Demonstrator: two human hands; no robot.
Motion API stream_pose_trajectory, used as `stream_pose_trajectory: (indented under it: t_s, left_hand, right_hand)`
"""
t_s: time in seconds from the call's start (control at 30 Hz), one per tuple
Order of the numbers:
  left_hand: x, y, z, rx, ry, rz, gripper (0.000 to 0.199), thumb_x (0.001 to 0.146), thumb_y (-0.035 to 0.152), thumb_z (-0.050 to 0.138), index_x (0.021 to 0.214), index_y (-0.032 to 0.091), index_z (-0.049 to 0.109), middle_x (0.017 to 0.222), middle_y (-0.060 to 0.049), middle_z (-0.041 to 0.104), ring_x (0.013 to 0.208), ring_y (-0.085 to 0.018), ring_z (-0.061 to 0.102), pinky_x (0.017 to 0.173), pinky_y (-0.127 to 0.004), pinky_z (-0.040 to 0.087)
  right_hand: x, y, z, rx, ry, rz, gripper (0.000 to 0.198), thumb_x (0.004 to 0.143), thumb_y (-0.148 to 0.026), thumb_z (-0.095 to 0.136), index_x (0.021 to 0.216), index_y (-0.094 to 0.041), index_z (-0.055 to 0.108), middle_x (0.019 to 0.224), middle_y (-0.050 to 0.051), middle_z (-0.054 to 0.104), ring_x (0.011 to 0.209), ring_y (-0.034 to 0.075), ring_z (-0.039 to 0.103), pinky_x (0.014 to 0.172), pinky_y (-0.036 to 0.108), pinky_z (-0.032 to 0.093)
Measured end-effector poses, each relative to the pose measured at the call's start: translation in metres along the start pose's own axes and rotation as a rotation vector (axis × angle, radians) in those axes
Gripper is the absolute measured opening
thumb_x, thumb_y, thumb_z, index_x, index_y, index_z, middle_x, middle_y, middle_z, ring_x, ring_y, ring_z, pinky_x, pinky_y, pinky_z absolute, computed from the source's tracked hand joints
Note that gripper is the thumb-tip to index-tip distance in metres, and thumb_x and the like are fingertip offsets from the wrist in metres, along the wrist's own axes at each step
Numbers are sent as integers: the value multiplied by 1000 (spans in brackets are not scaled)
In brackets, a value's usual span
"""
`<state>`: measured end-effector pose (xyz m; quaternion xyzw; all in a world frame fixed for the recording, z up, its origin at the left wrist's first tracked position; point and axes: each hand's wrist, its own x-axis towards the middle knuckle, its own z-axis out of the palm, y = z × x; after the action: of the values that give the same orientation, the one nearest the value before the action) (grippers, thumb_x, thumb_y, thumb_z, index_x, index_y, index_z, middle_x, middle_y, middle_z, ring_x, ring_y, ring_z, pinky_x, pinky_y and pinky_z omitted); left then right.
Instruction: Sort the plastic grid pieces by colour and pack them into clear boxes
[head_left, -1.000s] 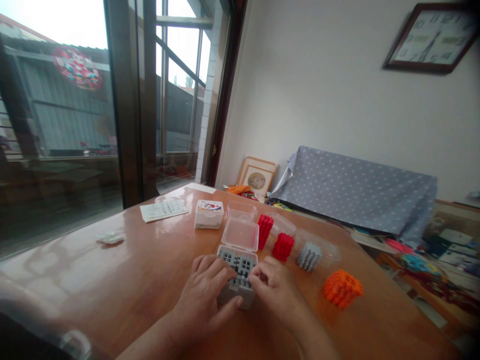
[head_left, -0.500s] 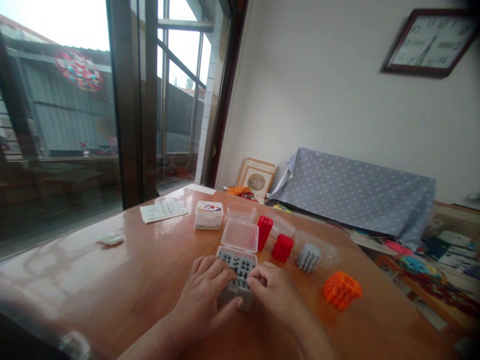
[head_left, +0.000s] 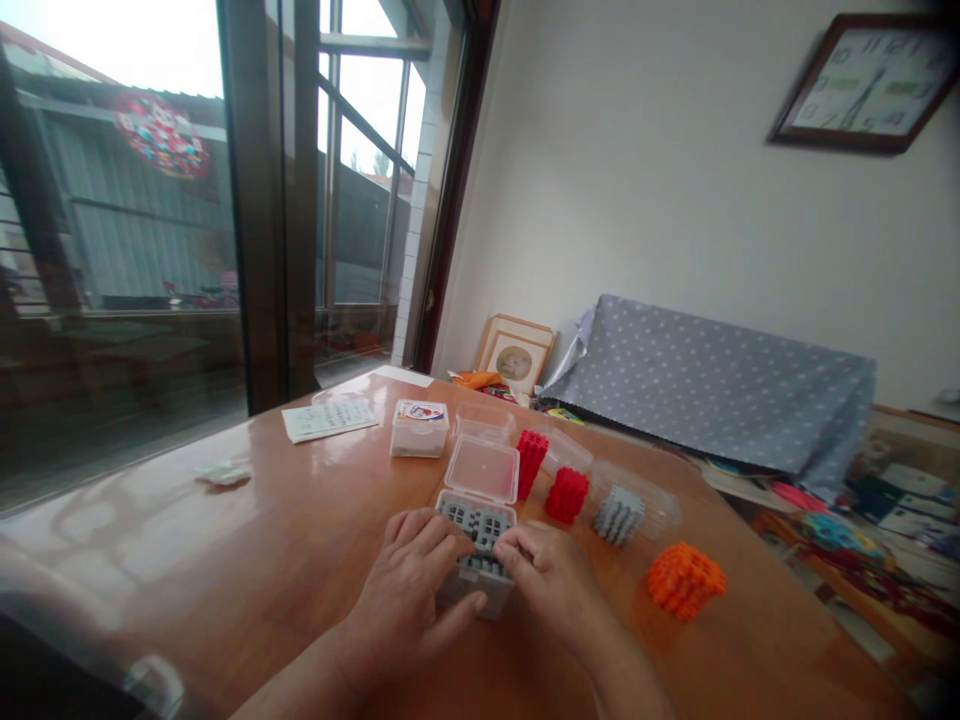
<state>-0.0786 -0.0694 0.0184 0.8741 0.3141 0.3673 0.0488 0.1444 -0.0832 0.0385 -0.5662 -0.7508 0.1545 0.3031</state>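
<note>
A small clear plastic box (head_left: 474,592) stands on the table with its hinged lid (head_left: 482,470) folded back. Grey interlocking building blocks (head_left: 466,516) fill it near the top. My left hand (head_left: 412,575) grips the box from the left, fingers over its rim and thumb along the front. At the right front corner, the fingertips of my right hand (head_left: 544,575) are pinched together on a grey block among the others; the fingers partly hide that piece.
Behind and right of the box stand a tall red block stack (head_left: 532,462), a shorter red stack (head_left: 567,494), a grey stack (head_left: 619,515) and an orange stack (head_left: 686,580). A closed labelled box (head_left: 419,430), a printed sheet (head_left: 330,420) and a crumpled wrapper (head_left: 223,473) lie leftward.
My right fingertips have shifted slightly up and inward over the grey blocks. The left hand keeps its place on the box, and the view has tilted a little.
</note>
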Motion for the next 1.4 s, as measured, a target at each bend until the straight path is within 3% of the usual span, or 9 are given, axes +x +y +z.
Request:
stream_pose_trajectory:
  t_s: [0.63, 0.9, 1.07, 1.23, 1.4]
  left_hand:
    - [0, -1, 1, -12, -12, -9, 27, 87, 39, 65, 110, 25, 60, 106, -7, 64, 102, -28, 54, 88, -46, 37]
    - [-1, -4, 2, -30, 15, -6, 30, 88, 39, 65, 114, 25, 60, 110, -7, 65, 105, -28, 55, 91, -46, 39]
    - [-2, -4, -6, -65, 43, -28, 26, 90, 31, 61, 115, 24, 59, 112, -8, 65, 106, -27, 56, 92, -44, 42]
    - [-4, -9, -4, -109, 62, -64, 18, 95, 25, 53, 111, 23, 61, 110, -8, 65, 106, -26, 56, 94, -43, 43]
    - [-5, -20, 3, -181, 183, -157, 20, 99, 22, 45, 113, 22, 59, 115, -10, 63, 110, -24, 55, 98, -42, 43]
  right_hand:
    - [1, -10, -5, -96, -21, -34, 22, 97, -27, 56, 80, -22, 69, 80, 0, 67, 76, 16, 61, 68, 25, 38]
    - [1, -4, -2, 116, -34, 53, 11, 89, -25, 62, 81, -21, 69, 68, -5, 59, 64, 13, 54, 59, 24, 33]
    - [-2, 4, -4, 263, 5, 77, 22, 94, -34, 55, 83, -20, 67, 71, -3, 58, 67, 14, 53, 63, 24, 37]
    - [-3, 9, -5, 245, -19, 118, 19, 92, -33, 56, 86, -19, 69, 68, -4, 56, 63, 13, 50, 62, 24, 36]
    - [-2, 14, 4, 235, -29, 122, 17, 90, -32, 59, 85, -19, 69, 62, -5, 51, 59, 12, 47, 58, 24, 32]
